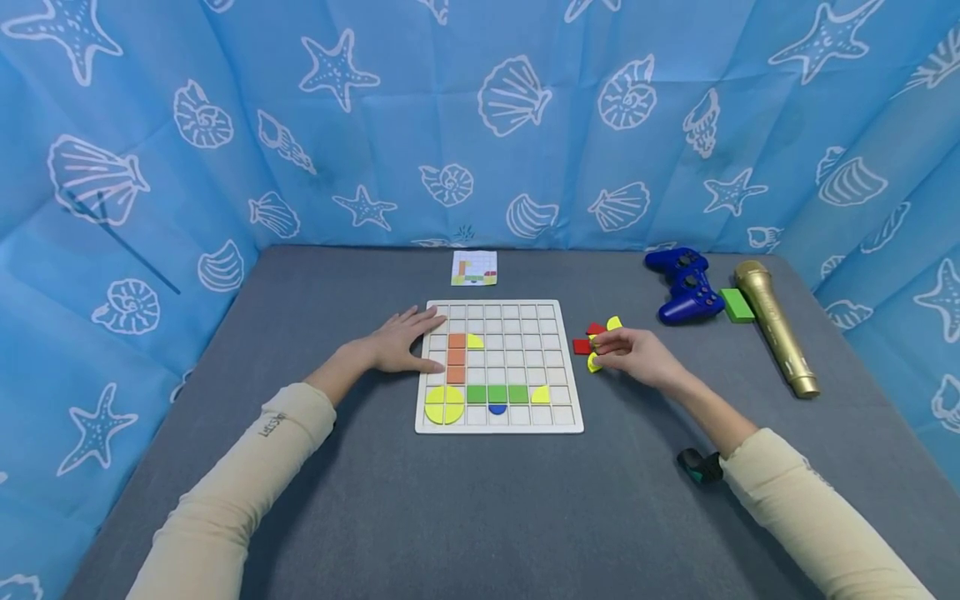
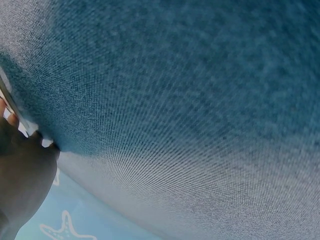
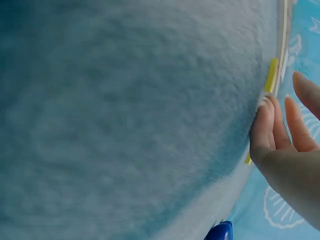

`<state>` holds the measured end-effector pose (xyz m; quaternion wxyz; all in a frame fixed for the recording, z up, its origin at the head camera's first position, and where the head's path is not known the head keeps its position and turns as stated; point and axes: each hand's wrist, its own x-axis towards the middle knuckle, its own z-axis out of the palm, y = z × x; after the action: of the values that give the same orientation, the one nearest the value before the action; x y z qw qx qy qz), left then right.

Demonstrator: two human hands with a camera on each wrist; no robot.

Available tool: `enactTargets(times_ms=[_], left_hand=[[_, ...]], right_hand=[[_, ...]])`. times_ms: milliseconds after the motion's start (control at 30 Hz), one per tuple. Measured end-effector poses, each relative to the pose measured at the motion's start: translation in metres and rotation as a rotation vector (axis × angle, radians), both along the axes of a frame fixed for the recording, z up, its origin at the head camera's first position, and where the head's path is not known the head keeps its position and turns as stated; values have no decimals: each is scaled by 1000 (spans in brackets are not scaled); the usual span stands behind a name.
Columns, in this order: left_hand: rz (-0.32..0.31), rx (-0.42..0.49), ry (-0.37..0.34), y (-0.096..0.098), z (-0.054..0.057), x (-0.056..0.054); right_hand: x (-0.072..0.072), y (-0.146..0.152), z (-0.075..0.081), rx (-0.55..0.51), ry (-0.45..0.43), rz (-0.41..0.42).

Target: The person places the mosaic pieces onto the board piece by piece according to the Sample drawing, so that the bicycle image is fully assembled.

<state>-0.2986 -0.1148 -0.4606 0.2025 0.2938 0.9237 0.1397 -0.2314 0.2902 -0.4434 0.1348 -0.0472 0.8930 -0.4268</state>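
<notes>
A square white grid board (image 1: pixel 525 359) lies on the table. My left hand (image 1: pixel 401 340) rests at its left edge, fingers spread and thumb over the border. Orange squares (image 1: pixel 456 357), green squares (image 1: pixel 497 394), yellow quarter-circles (image 1: pixel 444 405) and a blue half-circle (image 1: pixel 497 409) sit in its cells. Right of the board, my right hand (image 1: pixel 637 354) reaches down over a small group of red pieces (image 1: pixel 582 347) and yellow rounded pieces (image 1: pixel 614 322). In the right wrist view its thumb and finger are close together by a yellow piece (image 3: pixel 271 75); any grip is hidden.
Behind the board lies a small pattern card (image 1: pixel 474 268). At the back right are a blue game controller (image 1: pixel 686 285), a green block (image 1: pixel 737 306) and a gold microphone (image 1: pixel 776 329). A dark object (image 1: pixel 699 466) lies by the right sleeve. A blue curtain (image 1: pixel 405 125) hangs around the table.
</notes>
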Motion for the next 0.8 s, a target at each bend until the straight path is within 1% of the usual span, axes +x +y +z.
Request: enactTargets(times_ms=[167,333,500,667,800], left_hand=[[-1,-12,7,1,0,0],[-8,-13,6,1,1,1],[-5,-9,4,1,2,2],[1,-2,-3,2,3,2],[1,3,2,2,2,1]], right_hand=[[1,-6,-6,85,111,53],[0,-9,-10,142,168,98],[0,-9,-11,146,201,128],[1,-7,-11,111,192,144],[2,-8,-10,123,202,143]])
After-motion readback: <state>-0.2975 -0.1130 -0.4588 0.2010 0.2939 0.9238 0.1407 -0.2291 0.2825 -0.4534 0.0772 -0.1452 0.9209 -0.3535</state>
